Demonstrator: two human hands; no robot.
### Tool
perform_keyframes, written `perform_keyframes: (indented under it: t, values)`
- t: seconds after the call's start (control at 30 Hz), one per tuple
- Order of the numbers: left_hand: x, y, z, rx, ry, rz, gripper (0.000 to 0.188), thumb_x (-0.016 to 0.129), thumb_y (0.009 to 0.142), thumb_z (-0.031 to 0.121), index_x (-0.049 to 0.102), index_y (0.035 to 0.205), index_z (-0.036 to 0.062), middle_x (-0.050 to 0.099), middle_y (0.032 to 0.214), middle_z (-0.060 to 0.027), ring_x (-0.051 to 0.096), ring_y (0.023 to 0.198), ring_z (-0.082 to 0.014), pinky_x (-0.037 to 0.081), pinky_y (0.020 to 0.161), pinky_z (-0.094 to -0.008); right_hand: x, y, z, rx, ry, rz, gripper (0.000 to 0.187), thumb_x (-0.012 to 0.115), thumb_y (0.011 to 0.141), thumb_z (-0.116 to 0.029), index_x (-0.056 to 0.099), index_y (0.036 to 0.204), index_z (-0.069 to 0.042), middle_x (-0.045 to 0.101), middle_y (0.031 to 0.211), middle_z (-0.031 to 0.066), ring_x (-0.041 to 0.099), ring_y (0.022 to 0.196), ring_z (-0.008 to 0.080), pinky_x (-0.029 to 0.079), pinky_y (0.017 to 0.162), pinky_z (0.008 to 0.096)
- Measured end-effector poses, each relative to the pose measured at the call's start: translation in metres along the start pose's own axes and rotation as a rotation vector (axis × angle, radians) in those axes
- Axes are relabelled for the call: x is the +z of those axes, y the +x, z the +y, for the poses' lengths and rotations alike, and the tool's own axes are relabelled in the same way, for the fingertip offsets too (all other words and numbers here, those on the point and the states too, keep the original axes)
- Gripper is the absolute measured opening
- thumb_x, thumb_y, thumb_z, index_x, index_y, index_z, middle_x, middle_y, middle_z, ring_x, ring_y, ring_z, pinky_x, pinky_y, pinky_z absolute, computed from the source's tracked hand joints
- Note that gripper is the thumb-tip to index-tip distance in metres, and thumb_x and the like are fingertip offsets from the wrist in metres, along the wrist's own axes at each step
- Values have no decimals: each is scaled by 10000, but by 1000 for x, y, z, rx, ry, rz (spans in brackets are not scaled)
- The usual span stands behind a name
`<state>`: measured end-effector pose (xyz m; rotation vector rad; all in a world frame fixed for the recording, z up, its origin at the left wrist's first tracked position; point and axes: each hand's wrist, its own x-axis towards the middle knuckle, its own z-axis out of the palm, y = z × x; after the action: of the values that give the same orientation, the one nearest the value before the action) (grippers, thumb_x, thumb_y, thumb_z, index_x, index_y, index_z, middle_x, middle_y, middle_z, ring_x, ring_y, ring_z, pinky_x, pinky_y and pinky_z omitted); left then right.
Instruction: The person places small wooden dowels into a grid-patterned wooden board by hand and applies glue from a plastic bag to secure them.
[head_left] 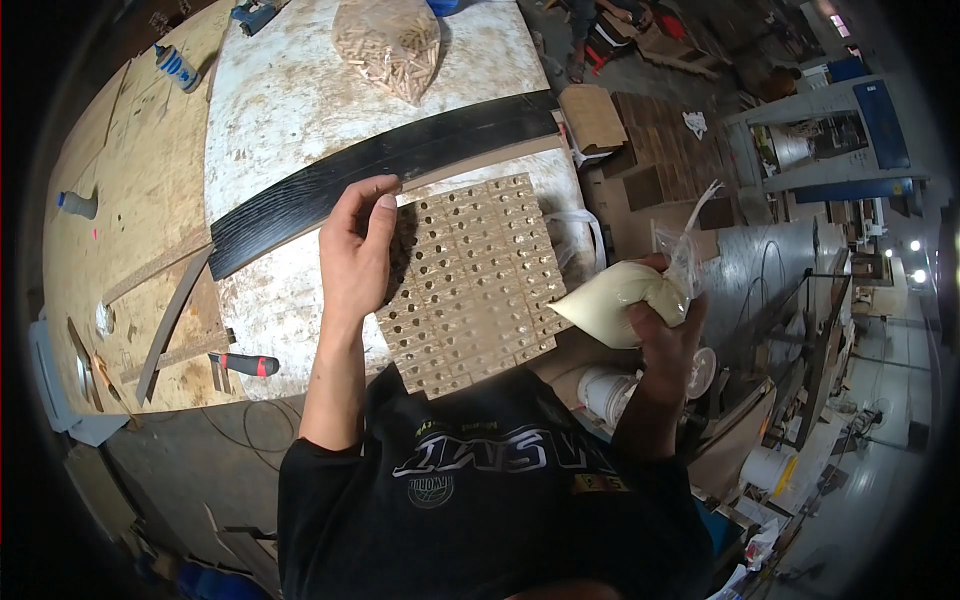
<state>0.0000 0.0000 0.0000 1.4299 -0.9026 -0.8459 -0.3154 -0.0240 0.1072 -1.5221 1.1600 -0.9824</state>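
My right hand (665,325) is wrapped round a clear plastic bag of pale cream-coloured paste (605,305). The bag's narrow tip points left and sits at the right edge of a block of drilled wooden pieces (470,295). These brown pieces lie side by side, with rows of round holes facing up. My left hand (357,245) is at the block's upper left edge, fingers loosely curled and thumb apart, with nothing visible in it. Whether it touches the wood I cannot tell. Above the block lies a long black board (380,175).
A clear bag of wooden dowels (390,45) lies at the far side of the white table (275,120). To the left are a blue bottle (178,68), a grey bottle (78,205) and a red-and-black handled tool (245,364). A white bucket (603,392) stands below right.
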Motion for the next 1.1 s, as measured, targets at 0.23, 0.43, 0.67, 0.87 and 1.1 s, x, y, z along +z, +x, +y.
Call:
perform_keyframes:
  t: [0.23,0.43,0.67,0.87,1.1]
  values:
    - [6,1,0,23,-12,14,233,583,1057,149,670,1227,15,703,1140,-54,617,1044,-119,469,906,-258,-3,2,16,54,-43,20,465,781,715,-83,649,1138,59,716,1026,120,692,895,177,565,803,324]
    - [5,0,3,19,19,16,229,585,1057,153,676,1225,26,704,1131,-42,604,997,-103,459,860,-246,-3,2,22,25,-104,0,442,785,712,-75,662,1119,47,718,1027,115,693,892,176,566,817,326]
    - [4,0,4,6,15,-2,235,588,1057,161,676,1231,29,705,1132,-44,605,999,-103,460,856,-245,-1,-2,0,149,-30,155,443,761,689,-67,669,1107,49,717,1010,116,688,896,178,558,808,329]
    - [3,-1,4,7,8,11,236,590,1055,156,675,1231,26,706,1142,-48,613,1019,-114,463,869,-249,-12,1,10,76,-144,114,437,750,688,-106,680,1094,42,718,1006,106,677,873,161,537,784,309]
    - [2,-1,4,-7,12,1,237,583,1057,149,672,1233,18,705,1146,-54,617,1035,-117,466,890,-255,-3,1,5,110,-114,139,437,784,710,-138,691,1104,25,726,999,83,684,890,149,548,799,302]
